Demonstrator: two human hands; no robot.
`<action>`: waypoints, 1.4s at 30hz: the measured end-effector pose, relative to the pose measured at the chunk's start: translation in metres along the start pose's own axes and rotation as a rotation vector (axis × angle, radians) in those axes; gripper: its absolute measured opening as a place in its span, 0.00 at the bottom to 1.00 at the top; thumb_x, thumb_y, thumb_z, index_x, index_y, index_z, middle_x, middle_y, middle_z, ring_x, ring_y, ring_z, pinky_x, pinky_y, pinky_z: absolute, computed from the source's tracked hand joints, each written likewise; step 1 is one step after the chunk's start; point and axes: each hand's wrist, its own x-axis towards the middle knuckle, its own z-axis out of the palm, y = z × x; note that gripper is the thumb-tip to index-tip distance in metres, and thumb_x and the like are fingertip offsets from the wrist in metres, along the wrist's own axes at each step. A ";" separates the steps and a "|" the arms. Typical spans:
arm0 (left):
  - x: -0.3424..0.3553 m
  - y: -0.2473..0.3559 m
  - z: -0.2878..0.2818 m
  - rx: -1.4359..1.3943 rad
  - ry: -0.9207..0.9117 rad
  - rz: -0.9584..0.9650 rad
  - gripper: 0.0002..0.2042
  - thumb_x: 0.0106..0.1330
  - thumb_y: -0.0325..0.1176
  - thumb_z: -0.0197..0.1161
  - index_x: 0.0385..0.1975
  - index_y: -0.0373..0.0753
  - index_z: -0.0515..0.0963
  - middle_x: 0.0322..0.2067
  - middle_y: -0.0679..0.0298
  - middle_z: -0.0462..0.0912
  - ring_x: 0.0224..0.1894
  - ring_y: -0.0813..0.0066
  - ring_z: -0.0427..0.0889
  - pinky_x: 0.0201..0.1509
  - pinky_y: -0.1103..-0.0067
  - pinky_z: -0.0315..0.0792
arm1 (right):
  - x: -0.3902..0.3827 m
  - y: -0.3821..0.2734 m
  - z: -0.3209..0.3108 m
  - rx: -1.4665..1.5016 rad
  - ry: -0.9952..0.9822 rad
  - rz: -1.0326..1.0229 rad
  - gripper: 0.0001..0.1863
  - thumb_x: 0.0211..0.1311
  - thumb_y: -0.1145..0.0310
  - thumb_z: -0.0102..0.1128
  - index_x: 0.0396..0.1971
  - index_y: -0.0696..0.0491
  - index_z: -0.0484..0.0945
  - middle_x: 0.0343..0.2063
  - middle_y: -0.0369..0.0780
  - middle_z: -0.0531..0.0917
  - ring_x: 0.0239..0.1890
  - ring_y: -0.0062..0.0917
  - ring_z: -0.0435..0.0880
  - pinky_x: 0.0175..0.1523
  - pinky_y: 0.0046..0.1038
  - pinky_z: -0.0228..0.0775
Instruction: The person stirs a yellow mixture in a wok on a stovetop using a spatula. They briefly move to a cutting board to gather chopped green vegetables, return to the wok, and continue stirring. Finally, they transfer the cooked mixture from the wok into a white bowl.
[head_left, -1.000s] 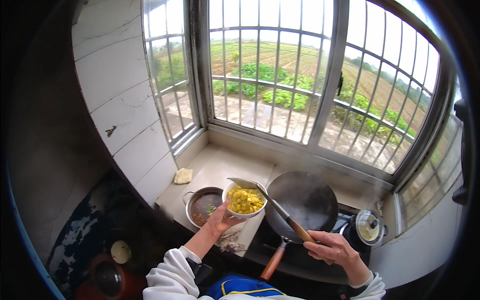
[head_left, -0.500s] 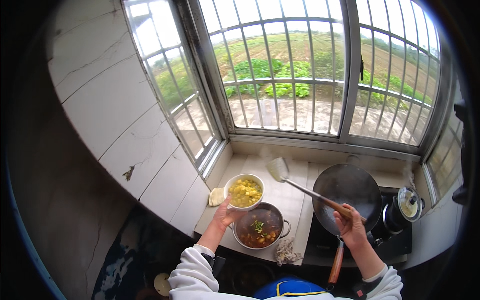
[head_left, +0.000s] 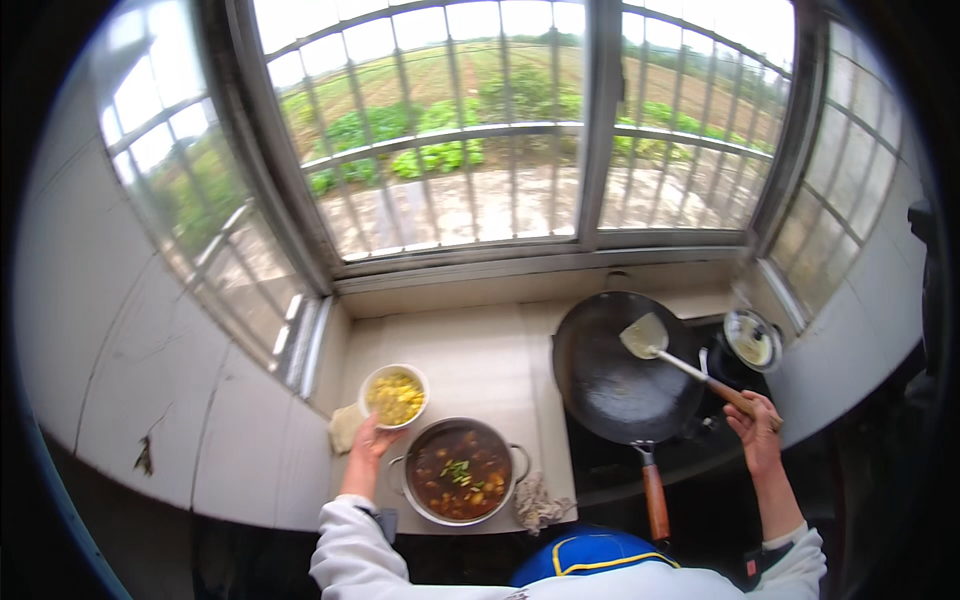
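Left hand (head_left: pixel 366 440) gripping bowl (head_left: pixel 394 395) over worktop (head_left: pixel 480 360), beside pot (head_left: pixel 460 470); right hand (head_left: pixel 755 425) gripping spatula (head_left: pixel 680 362) over wok (head_left: pixel 620 370).

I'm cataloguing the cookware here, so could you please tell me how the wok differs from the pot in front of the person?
The wok is dark, while the pot is shiny metal. The wok looks empty apart from the spatula resting in it; the pot holds brown stew with green garnish. The wok has one long handle, the pot two small side handles. The wok is wider. Both are round, lidless and touched by neither hand.
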 end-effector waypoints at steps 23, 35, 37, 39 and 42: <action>-0.180 0.008 0.095 0.548 0.319 0.560 0.12 0.78 0.39 0.58 0.50 0.37 0.80 0.46 0.59 0.82 0.52 0.74 0.78 0.55 0.71 0.71 | 0.037 0.083 -0.004 -0.018 -0.221 0.287 0.23 0.77 0.60 0.58 0.64 0.56 0.70 0.57 0.47 0.81 0.57 0.32 0.84 0.60 0.33 0.81; -0.414 -0.205 0.470 0.787 -0.926 0.701 0.19 0.65 0.49 0.71 0.22 0.39 0.82 0.21 0.63 0.83 0.29 0.67 0.81 0.33 0.75 0.66 | -0.068 -0.127 -0.092 -0.304 -0.823 -0.839 0.18 0.63 0.69 0.69 0.53 0.51 0.81 0.58 0.45 0.78 0.59 0.36 0.80 0.59 0.35 0.74; -0.420 -0.243 0.503 0.810 -1.033 0.600 0.18 0.66 0.48 0.70 0.22 0.40 0.81 0.21 0.64 0.82 0.29 0.68 0.80 0.33 0.75 0.65 | -0.085 -0.164 -0.106 0.055 -0.951 -0.862 0.15 0.64 0.69 0.67 0.50 0.51 0.81 0.55 0.44 0.78 0.56 0.36 0.80 0.56 0.35 0.74; -0.425 -0.280 0.530 0.851 -1.094 0.525 0.17 0.66 0.47 0.68 0.21 0.41 0.80 0.21 0.65 0.81 0.28 0.70 0.79 0.33 0.76 0.65 | -0.099 -0.184 -0.124 0.287 -1.046 -0.883 0.12 0.65 0.69 0.66 0.48 0.51 0.81 0.52 0.44 0.79 0.53 0.35 0.80 0.53 0.35 0.74; -0.435 -0.328 0.564 0.936 -1.159 0.458 0.16 0.67 0.46 0.66 0.21 0.43 0.79 0.21 0.67 0.80 0.28 0.72 0.78 0.33 0.77 0.64 | -0.111 -0.195 -0.159 0.442 -1.049 -0.892 0.08 0.67 0.70 0.64 0.44 0.51 0.81 0.48 0.43 0.79 0.48 0.35 0.81 0.49 0.34 0.73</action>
